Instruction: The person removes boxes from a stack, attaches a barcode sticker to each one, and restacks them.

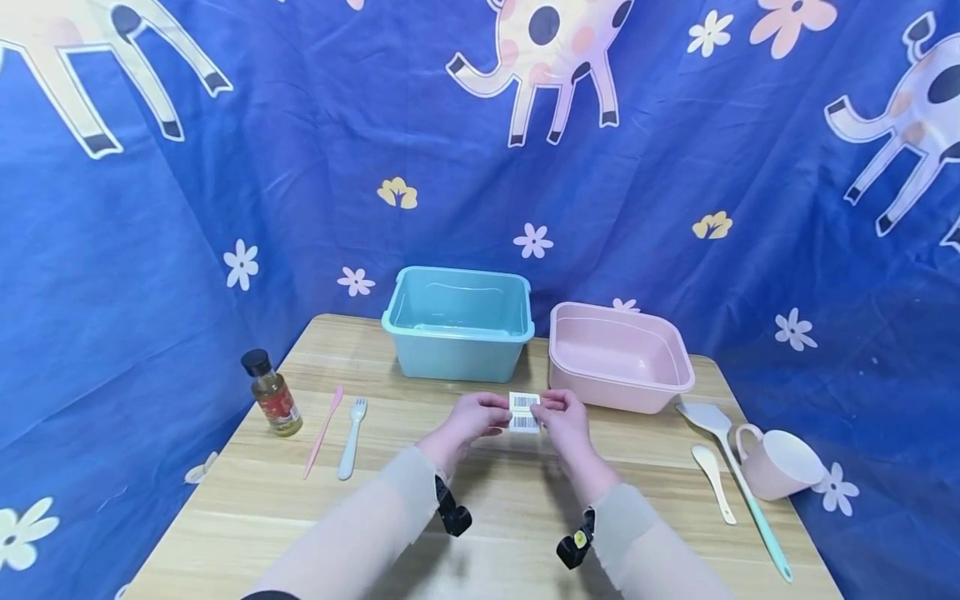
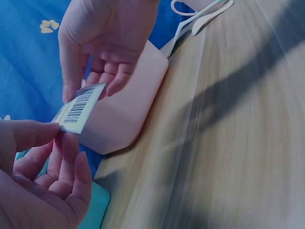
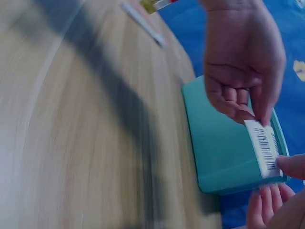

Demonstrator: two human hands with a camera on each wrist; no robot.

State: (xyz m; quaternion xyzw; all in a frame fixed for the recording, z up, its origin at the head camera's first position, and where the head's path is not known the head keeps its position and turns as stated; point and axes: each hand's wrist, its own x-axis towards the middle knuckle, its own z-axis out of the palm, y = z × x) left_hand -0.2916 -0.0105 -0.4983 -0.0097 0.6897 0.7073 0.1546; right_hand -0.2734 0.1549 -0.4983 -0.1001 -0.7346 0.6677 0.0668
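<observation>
A small white label sheet (image 1: pixel 524 422) with two barcodes is held up above the middle of the table. My left hand (image 1: pixel 470 423) pinches its left edge between thumb and fingers. At the opposite edge, my right hand (image 1: pixel 564 418) pinches it the same way, thumb on the printed face. In the left wrist view, the barcode label (image 2: pixel 78 110) stretches between the two thumbs. The right wrist view shows the label (image 3: pixel 263 148) with the teal bin behind it.
Behind the hands stand a teal bin (image 1: pixel 465 354) and a pink basin (image 1: pixel 622 387). To the left are a sauce bottle (image 1: pixel 277 404), pink knife (image 1: pixel 324 432) and pale blue fork (image 1: pixel 351 442). A small spoon (image 1: pixel 712 479), a spatula (image 1: pixel 750 496) and a mug (image 1: pixel 782 467) sit at right.
</observation>
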